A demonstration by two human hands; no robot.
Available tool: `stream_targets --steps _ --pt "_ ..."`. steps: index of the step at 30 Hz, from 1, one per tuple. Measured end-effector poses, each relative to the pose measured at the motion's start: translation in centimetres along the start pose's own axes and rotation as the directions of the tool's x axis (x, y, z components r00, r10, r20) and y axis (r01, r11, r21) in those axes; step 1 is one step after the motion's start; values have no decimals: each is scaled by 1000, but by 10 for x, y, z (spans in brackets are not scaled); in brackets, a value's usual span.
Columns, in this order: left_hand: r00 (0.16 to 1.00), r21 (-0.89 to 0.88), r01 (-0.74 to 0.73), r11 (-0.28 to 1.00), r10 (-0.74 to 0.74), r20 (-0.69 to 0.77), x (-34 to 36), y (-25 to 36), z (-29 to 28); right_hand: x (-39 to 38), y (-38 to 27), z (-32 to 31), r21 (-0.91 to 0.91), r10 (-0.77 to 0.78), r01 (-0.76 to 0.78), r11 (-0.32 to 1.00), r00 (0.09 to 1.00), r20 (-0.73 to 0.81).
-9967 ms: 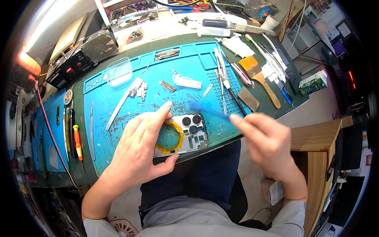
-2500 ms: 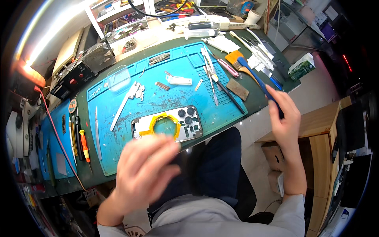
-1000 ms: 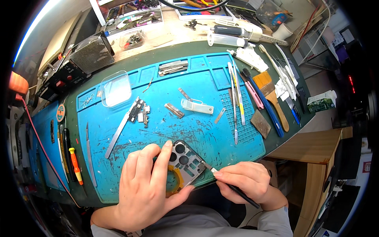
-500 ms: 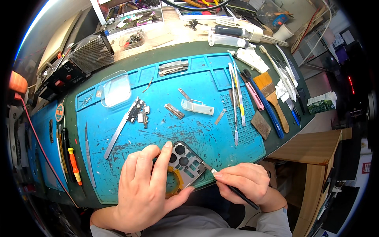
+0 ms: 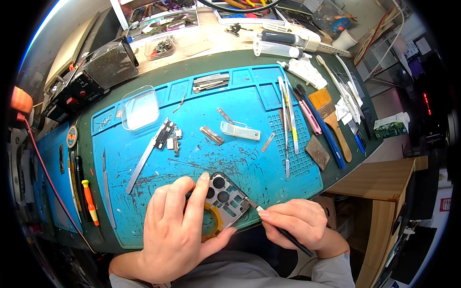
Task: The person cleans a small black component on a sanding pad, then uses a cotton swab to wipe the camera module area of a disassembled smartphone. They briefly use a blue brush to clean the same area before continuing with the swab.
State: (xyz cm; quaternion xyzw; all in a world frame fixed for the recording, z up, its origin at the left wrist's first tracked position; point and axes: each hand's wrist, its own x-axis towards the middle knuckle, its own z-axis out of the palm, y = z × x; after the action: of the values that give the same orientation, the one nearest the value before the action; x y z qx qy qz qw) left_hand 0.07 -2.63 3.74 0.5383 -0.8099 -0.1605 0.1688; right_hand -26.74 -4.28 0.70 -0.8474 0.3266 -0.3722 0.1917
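Observation:
A phone housing [image 5: 234, 220] with round camera openings and a yellow-orange ring-shaped piece [image 5: 219, 222] sits at the near edge of the blue mat. My left hand [image 5: 173, 228] holds it down, fingers over its left side and thumb along its near edge, covering part of it. In my right hand [image 5: 301, 223] is a slim black-handled blade tool [image 5: 294, 241], pinched near its metal end. Its tip touches the housing's right edge, near a small slot there; the exact contact is too small to make out.
Further back on the blue mat [image 5: 177, 158] lie tweezers [image 5: 143, 166], small metal parts [image 5: 211, 135] and a clear plastic tray [image 5: 140, 109]. Brushes [image 5: 336, 127] and syringes [image 5: 278, 49] lie at the right and far right. An orange-yellow screwdriver [image 5: 90, 201] is at the left.
Almost nothing differs. Both hands keep their places, and the blade tip stays at the housing's right edge with at most a very slight shift.

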Motion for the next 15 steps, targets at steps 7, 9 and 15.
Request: stream_targets --steps 7,9,15 --pt "1000 4 0 1000 0 7 0 0 0 0 -1 -1 -11 -4 4 1000 1000 14" --pt "1000 4 -1 1000 1 8 0 0 -1 0 -1 -1 -12 -1 1 1000 1000 15" --pt "1000 11 -7 1000 7 8 0 0 -1 -3 0 1 -19 -6 6 1000 1000 5"
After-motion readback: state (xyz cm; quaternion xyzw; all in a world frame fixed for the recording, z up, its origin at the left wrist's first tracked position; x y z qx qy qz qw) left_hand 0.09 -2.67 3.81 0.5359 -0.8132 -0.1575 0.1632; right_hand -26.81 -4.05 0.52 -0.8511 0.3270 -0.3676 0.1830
